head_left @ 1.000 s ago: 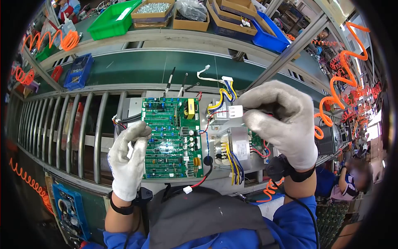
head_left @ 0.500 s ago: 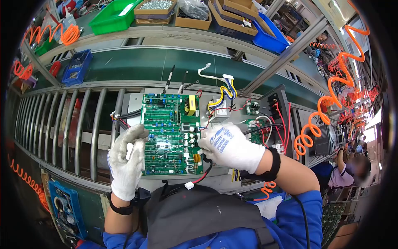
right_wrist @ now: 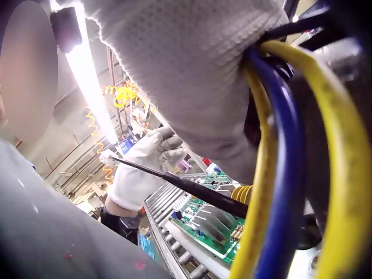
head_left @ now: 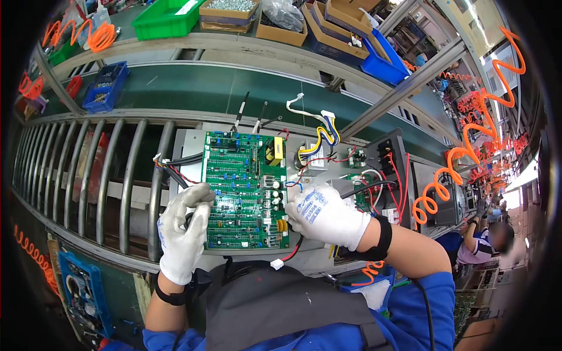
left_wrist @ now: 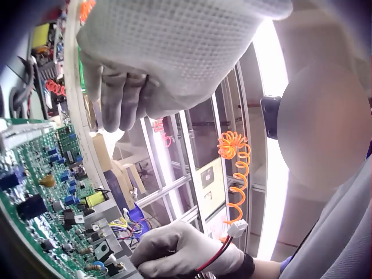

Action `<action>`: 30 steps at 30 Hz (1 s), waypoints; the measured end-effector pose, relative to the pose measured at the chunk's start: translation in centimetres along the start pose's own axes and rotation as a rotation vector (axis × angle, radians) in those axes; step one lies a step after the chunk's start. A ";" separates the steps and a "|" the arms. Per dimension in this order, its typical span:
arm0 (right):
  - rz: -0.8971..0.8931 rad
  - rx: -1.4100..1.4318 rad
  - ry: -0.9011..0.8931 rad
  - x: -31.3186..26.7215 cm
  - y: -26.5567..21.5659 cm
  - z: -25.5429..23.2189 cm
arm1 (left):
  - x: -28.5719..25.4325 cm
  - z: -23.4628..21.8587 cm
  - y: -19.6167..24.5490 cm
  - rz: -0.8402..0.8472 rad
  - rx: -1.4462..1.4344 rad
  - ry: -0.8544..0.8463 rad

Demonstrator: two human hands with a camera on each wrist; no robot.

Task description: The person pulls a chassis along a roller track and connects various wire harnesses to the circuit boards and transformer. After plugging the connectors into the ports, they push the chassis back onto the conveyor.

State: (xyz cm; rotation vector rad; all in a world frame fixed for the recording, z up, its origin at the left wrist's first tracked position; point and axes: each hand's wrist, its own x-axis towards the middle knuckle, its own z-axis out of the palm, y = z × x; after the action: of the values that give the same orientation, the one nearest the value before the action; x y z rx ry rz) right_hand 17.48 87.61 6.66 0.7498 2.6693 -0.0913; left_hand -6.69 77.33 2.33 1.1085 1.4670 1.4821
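Observation:
A green circuit board (head_left: 243,193) lies on a metal chassis plate (head_left: 190,143) on the roller line. My left hand (head_left: 184,231) in a white glove grips the board's left edge with curled fingers (left_wrist: 122,104), beside a bundle of black wires (head_left: 172,167). My right hand (head_left: 325,213) curls down at the board's right edge and holds the end of a black cable (head_left: 366,184); what is under its fingers is hidden. A red wire with a white plug (head_left: 276,264) hangs at the near edge. Yellow and blue wires (head_left: 319,137) loop behind.
Metal rollers (head_left: 99,175) run to the left. A shelf at the back carries a green bin (head_left: 164,17), cardboard boxes (head_left: 225,13) and blue bins (head_left: 383,55). A black unit (head_left: 389,155) stands at right, with orange coiled hoses (head_left: 468,140) and another person (head_left: 489,243) beyond.
My right hand came down from holding a white connector up at the right to the board's right edge. The left hand stays on the left edge.

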 end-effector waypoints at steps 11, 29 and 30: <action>-0.112 0.080 0.110 0.0 0.3 0.2 | 0.4 0.2 -1.1 0.018 0.035 -0.027; 0.006 0.134 -0.007 0.4 -0.1 -0.9 | 0.1 0.1 -2.6 -0.021 0.052 -0.009; 0.011 0.141 -0.028 0.4 -0.1 -0.9 | 0.0 0.0 -2.8 -0.021 0.052 -0.004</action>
State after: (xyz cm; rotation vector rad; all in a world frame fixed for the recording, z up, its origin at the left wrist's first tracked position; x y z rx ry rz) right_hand 16.83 87.87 7.34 0.8000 2.6528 -0.2882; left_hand -6.87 77.49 -0.44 1.1229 1.5180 1.4332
